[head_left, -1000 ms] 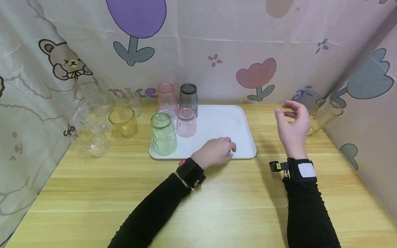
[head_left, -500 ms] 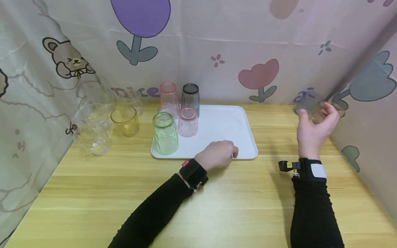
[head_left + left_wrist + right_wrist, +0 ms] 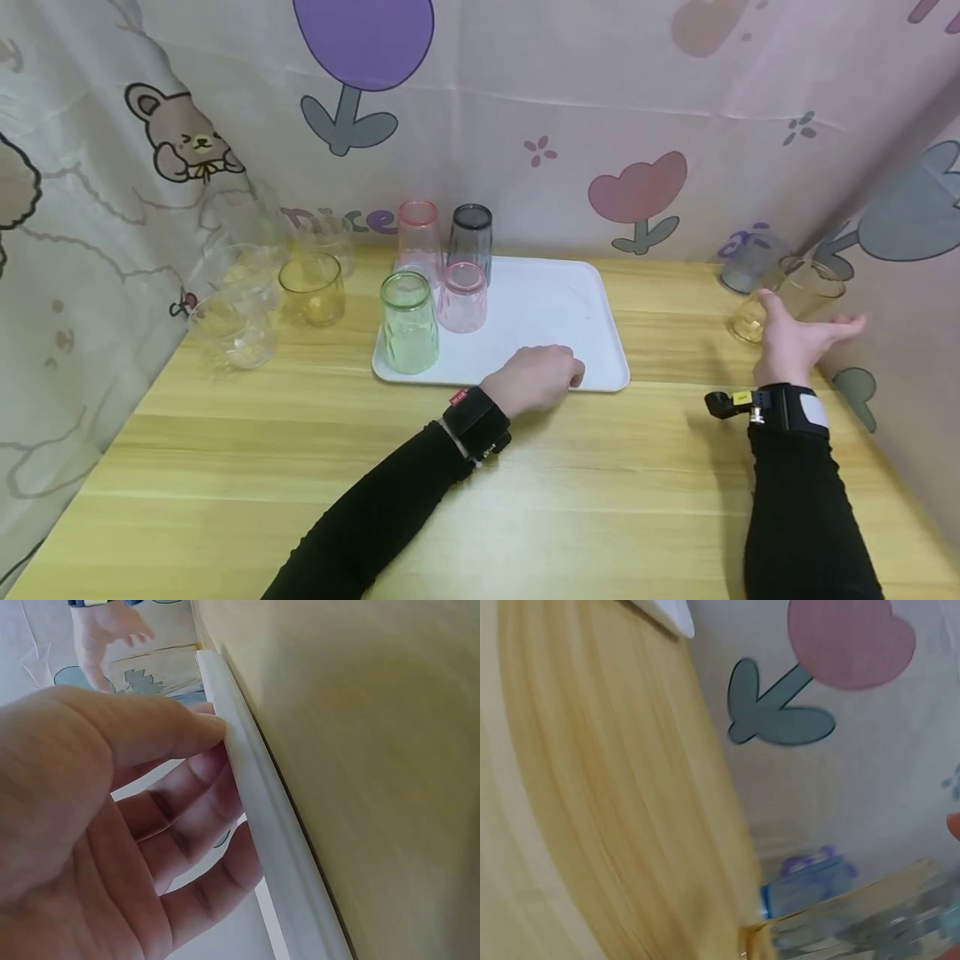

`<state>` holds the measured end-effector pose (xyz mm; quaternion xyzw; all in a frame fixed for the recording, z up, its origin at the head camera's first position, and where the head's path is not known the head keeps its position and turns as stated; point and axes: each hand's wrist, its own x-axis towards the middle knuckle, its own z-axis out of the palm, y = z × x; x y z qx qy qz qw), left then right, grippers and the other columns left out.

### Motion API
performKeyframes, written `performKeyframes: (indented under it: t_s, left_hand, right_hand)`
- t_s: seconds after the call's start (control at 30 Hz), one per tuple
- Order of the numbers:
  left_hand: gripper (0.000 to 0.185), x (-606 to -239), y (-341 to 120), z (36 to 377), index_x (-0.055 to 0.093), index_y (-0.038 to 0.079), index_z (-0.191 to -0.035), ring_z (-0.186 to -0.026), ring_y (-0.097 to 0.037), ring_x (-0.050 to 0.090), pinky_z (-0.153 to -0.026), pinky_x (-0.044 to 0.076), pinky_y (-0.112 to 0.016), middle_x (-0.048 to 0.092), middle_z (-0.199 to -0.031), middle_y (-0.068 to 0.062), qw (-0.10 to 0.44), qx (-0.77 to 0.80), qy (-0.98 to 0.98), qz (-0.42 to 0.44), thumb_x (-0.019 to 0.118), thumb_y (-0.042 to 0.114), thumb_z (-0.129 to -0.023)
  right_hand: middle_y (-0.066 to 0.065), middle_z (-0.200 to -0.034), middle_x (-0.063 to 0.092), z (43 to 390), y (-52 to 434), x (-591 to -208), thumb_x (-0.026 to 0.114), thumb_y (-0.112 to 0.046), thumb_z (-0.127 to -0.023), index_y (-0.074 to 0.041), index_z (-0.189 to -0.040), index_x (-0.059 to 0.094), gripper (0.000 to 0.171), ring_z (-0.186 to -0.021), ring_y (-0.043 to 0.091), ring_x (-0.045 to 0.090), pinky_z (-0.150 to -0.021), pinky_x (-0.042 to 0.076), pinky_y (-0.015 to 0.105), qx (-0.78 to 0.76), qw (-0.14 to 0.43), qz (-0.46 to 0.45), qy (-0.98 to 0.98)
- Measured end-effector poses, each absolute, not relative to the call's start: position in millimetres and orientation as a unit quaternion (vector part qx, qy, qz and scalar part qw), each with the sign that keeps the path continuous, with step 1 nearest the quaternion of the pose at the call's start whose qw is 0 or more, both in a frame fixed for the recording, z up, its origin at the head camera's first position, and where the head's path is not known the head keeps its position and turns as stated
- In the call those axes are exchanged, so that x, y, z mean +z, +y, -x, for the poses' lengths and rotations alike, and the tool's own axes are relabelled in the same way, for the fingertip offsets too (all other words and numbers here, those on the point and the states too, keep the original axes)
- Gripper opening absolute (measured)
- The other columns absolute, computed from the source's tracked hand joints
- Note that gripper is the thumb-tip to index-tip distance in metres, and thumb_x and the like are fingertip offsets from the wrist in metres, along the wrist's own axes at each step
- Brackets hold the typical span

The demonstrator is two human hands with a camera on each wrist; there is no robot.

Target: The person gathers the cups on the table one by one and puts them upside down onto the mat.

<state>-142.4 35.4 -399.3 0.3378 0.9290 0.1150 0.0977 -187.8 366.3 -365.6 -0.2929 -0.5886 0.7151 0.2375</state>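
Note:
My left hand (image 3: 534,377) pinches the front rim of the white tray (image 3: 536,292); in the left wrist view the thumb lies against the rim and the curled fingers are on its inner side. At the far right, my right hand (image 3: 801,343) is spread beside a clear amber glass (image 3: 798,290), thumb to its left and fingers to its right, partly covering it. Behind that glass stands a bluish glass (image 3: 748,265). On the tray's left part are a green glass (image 3: 410,333), a short pink glass (image 3: 462,300), a taller pink glass (image 3: 420,242) and a dark grey glass (image 3: 471,237).
Left of the tray stand another amber glass (image 3: 315,292) and several clear glasses, including one clear glass (image 3: 243,333) at the front. A printed curtain (image 3: 540,108) hangs behind the wooden table (image 3: 600,475) and along both sides.
My right hand has moved right to the amber glass, and its fingers have spread wide. The left hand stays at the tray's front rim, its fingers drawn in more. The head view has shifted slightly right.

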Motion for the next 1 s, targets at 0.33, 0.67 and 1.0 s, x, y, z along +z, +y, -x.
performKeyframes:
  t_s: [0.33,0.67,1.0]
  left_hand:
    - [0.026,-404.0,39.2,140.7,0.075,0.021,-0.107,-0.095,-0.006,0.058,-0.078,0.054,-0.029,0.063,-0.103,0.009,0.096,0.116,0.927,-0.342,0.056,0.005,-0.101]
    - [0.028,-401.6,40.5,143.1,0.076,0.022,-0.109,-0.098,-0.007,0.059,-0.081,0.054,-0.029,0.064,-0.107,0.008,0.104,0.116,0.928,-0.338,0.057,0.004,-0.100]
    - [0.027,-399.1,35.4,143.5,0.075,0.021,-0.110,-0.098,-0.007,0.059,-0.081,0.055,-0.030,0.064,-0.108,0.008,0.105,0.114,0.930,-0.333,0.057,0.004,-0.101]
  right_hand:
    - [-0.015,-0.170,-0.005,214.5,400.8,-386.7,0.088,-0.020,-0.083,-0.037,-0.161,-0.010,0.126,-0.151,-0.006,0.000,-0.118,0.017,0.012,0.672,0.204,0.326,-0.633]
    - [-0.016,-0.162,0.022,220.8,410.5,-391.3,0.087,-0.034,-0.083,-0.035,-0.161,0.008,0.111,-0.148,0.002,0.017,-0.120,0.014,0.016,0.600,0.171,0.365,-0.691]
    - [-0.017,-0.148,0.030,230.1,405.8,-393.0,0.095,-0.025,-0.075,-0.036,-0.148,0.026,0.101,-0.141,0.003,0.027,-0.115,0.026,0.015,0.644,0.179,0.358,-0.653]
